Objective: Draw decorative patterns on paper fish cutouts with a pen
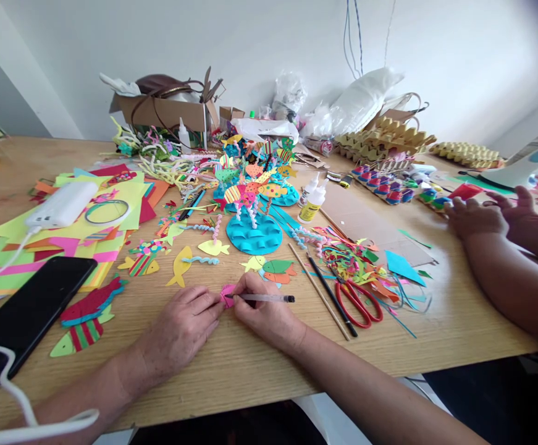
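On the wooden table, my left hand (180, 327) holds down the left edge of a small pink paper piece (226, 296) with its fingers pressed together. My right hand (266, 312) pinches a pen (269, 298), whose tip meets the pink paper. Just beyond my hands lie a yellow paper fish (181, 266) and green and orange paper fish (275, 267). Farther back, several patterned paper fish stand above a blue round base (254, 233) on curled stems. Red-handled scissors (359, 303), a black pencil (331, 296) and a wooden stick (319, 292) rest to the right.
Another person's hands (477, 216) reach in at the right, near painted egg-carton pieces (382, 184). Coloured paper sheets (130, 216), a white power bank (62, 204) and a black phone (34, 309) lie left. Glue bottles (312, 204) and paper scraps (349, 259) are right of centre.
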`<action>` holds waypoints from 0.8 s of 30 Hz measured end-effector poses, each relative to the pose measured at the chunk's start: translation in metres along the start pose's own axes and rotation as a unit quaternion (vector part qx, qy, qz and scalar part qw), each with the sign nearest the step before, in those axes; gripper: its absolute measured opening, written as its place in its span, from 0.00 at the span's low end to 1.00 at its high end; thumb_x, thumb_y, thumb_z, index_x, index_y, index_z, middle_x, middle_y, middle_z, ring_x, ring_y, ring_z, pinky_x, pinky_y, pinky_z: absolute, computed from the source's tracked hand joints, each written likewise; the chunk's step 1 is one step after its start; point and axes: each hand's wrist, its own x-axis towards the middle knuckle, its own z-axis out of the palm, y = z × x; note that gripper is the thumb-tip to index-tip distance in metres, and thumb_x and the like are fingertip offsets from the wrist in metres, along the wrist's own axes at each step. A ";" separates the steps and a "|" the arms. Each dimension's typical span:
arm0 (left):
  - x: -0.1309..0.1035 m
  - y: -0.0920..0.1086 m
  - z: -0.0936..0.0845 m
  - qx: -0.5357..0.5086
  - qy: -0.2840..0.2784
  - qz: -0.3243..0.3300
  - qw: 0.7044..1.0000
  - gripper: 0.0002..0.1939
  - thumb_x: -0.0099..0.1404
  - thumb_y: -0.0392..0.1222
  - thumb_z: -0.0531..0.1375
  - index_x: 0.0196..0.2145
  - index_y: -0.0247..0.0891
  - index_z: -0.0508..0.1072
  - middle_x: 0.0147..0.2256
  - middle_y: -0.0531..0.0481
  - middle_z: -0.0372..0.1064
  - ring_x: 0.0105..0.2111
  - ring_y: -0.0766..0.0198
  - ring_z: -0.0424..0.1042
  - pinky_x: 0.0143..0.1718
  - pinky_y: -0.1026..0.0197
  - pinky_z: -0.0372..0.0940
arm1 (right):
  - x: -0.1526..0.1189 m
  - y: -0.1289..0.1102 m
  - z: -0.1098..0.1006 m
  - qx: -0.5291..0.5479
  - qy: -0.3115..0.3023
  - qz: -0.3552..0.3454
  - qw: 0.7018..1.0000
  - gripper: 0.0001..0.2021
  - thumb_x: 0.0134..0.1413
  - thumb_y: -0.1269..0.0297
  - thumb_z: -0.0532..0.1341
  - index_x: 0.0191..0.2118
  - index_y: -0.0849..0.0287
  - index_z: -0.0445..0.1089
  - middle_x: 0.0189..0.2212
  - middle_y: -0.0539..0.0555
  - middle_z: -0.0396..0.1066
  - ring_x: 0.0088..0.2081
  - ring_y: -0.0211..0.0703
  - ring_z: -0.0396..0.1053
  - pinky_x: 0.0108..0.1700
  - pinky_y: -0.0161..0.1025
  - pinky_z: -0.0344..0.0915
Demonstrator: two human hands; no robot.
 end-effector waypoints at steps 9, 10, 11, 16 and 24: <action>-0.002 -0.001 0.002 -0.013 0.006 -0.004 1.000 0.15 0.69 0.34 0.47 0.43 0.33 0.73 0.39 0.46 0.72 0.42 0.59 0.68 0.42 0.57 0.67 | -0.001 0.000 0.002 -0.014 0.003 -0.002 1.000 0.05 0.43 0.75 0.58 0.24 0.59 0.63 0.21 0.48 0.67 0.23 0.34 0.62 0.25 0.30 0.57; -0.002 -0.002 0.002 -0.014 0.004 -0.003 1.000 0.15 0.69 0.34 0.47 0.43 0.33 0.72 0.39 0.46 0.72 0.42 0.59 0.68 0.42 0.57 0.67 | -0.001 0.000 0.002 -0.015 0.003 -0.002 1.000 0.05 0.43 0.75 0.58 0.24 0.59 0.63 0.22 0.48 0.67 0.24 0.34 0.62 0.26 0.30 0.57; -0.002 -0.002 0.002 -0.014 0.000 -0.003 1.000 0.15 0.69 0.34 0.47 0.43 0.33 0.72 0.39 0.45 0.72 0.42 0.59 0.68 0.42 0.57 0.67 | -0.001 0.000 0.002 -0.016 0.003 -0.001 1.000 0.05 0.43 0.75 0.58 0.24 0.59 0.63 0.22 0.48 0.67 0.24 0.34 0.62 0.25 0.30 0.57; -0.003 -0.002 0.003 -0.017 -0.007 -0.005 1.000 0.15 0.69 0.34 0.47 0.43 0.33 0.72 0.39 0.46 0.72 0.42 0.59 0.68 0.43 0.57 0.67 | -0.001 0.000 0.002 -0.015 0.002 -0.004 1.000 0.05 0.43 0.75 0.58 0.24 0.59 0.63 0.22 0.48 0.66 0.23 0.33 0.61 0.25 0.30 0.56; -0.001 -0.002 0.002 0.007 0.001 0.003 1.000 0.16 0.70 0.34 0.45 0.42 0.34 0.73 0.38 0.46 0.72 0.41 0.60 0.68 0.42 0.57 0.68 | -0.002 -0.001 -0.001 -0.016 -0.007 0.004 1.000 0.05 0.44 0.74 0.57 0.24 0.59 0.61 0.19 0.46 0.62 0.21 0.32 0.57 0.24 0.30 0.54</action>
